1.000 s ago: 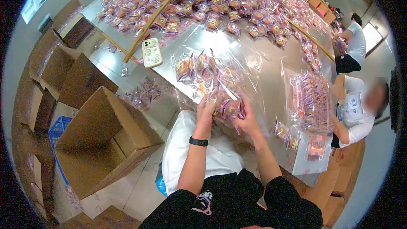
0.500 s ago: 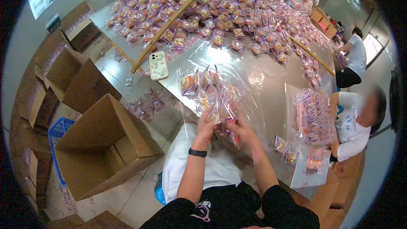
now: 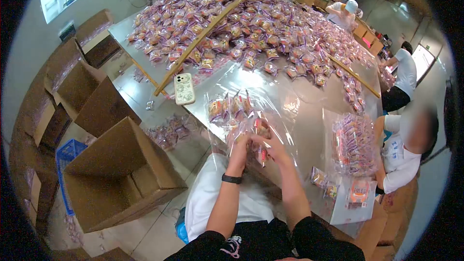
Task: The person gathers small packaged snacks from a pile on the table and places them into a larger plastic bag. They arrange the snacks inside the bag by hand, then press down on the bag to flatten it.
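At the table's near edge, a large clear plastic bag (image 3: 287, 108) lies spread with several small wrapped cakes (image 3: 217, 109) inside. My left hand (image 3: 239, 149), with a black band on its wrist, is closed around wrapped cakes close to the bag's near end. Beside it, my right hand (image 3: 273, 149) has its fingers curled on a wrapped cake with a red label (image 3: 263, 156). The clear film and the packets partly cover the fingertips of both hands. Whether the hands are inside the bag or over its film cannot be made out.
A big heap of wrapped cakes (image 3: 212, 34) covers the far table, with wooden strips (image 3: 200, 34) across it. A phone (image 3: 184, 89) lies at left. An open cardboard box (image 3: 118, 174) stands by my left leg. A co-worker (image 3: 401, 150) sits at right near a filled bag (image 3: 355, 142).
My hands have come closer together, and the red-labelled packets between them have shifted upward and turned. The whole view has tilted slightly.
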{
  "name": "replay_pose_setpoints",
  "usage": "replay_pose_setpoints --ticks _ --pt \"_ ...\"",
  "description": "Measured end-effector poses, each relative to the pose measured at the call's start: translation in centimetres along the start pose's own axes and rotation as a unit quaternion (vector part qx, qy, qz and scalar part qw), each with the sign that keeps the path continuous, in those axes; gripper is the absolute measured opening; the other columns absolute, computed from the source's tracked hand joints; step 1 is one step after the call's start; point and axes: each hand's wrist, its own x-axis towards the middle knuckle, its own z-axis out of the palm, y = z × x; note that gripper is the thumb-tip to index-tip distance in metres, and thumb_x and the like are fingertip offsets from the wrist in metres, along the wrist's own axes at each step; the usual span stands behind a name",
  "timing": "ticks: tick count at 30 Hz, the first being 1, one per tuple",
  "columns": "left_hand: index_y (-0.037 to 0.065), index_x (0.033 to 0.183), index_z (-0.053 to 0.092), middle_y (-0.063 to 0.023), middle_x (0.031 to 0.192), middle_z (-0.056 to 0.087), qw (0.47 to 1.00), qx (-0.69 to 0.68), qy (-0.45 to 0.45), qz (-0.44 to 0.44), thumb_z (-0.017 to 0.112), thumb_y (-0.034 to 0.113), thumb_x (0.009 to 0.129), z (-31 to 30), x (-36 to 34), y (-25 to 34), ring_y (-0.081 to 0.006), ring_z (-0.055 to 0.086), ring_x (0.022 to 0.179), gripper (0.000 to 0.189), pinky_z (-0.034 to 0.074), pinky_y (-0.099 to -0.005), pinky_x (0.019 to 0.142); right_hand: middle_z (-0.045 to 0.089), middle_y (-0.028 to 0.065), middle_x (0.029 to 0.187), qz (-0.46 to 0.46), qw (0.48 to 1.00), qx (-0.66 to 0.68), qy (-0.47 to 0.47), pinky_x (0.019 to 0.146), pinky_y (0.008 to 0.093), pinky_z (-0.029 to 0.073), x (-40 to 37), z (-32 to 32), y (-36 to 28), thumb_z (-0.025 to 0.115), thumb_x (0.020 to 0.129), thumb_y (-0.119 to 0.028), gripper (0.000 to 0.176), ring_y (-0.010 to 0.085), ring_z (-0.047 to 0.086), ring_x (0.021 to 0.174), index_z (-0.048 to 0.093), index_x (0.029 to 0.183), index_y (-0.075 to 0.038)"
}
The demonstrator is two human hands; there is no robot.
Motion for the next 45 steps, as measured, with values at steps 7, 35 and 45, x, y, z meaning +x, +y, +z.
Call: replay_pose_setpoints --ticks 7,35,45 --pt "0.003 0.117 0.060 -0.0012 0.090 0.059 0.987 0.002 0.129 0.101 0.061 0.023 0.098 0.3 3.1 -3.1 -0.0108 0.057 0.074 0.027 0.047 -0.0275 0.062 0.049 0.0160 0.151 -0.137 0.984 -0.109 0.018 0.115 0.0388 0.038 0.7 -0.8 0.3 0.086 0.076 -0.023 0.093 0.0282 0.049 0.137 0.041 0.155 -0.002" --pt "0.003 0.139 0.055 -0.0272 0.128 0.062 0.885 0.360 0.175 0.239 0.083 0.021 0.075 -0.4 0.0 -0.5 -0.0415 0.059 0.116 0.073 0.047 -0.0475 0.101 0.048 0.0229 0.145 -0.223 0.947 -0.230 0.036 0.119 0.0502 0.033 1.7 -0.4 4.9 0.078 0.073 -0.018 0.077 0.0435 0.043 0.138 0.049 0.143 -0.003" --pt "-0.003 0.146 0.045 -0.0277 0.141 0.053 0.847 0.355 0.237 0.316 0.083 0.019 0.078 1.1 -1.8 0.7 -0.0427 0.048 0.131 0.081 0.036 -0.0476 0.114 0.056 0.0254 0.126 -0.216 0.873 -0.415 0.136 0.110 0.0540 0.040 0.8 0.4 3.3 0.074 0.079 -0.026 0.066 0.0460 0.050 0.124 0.053 0.137 0.000"
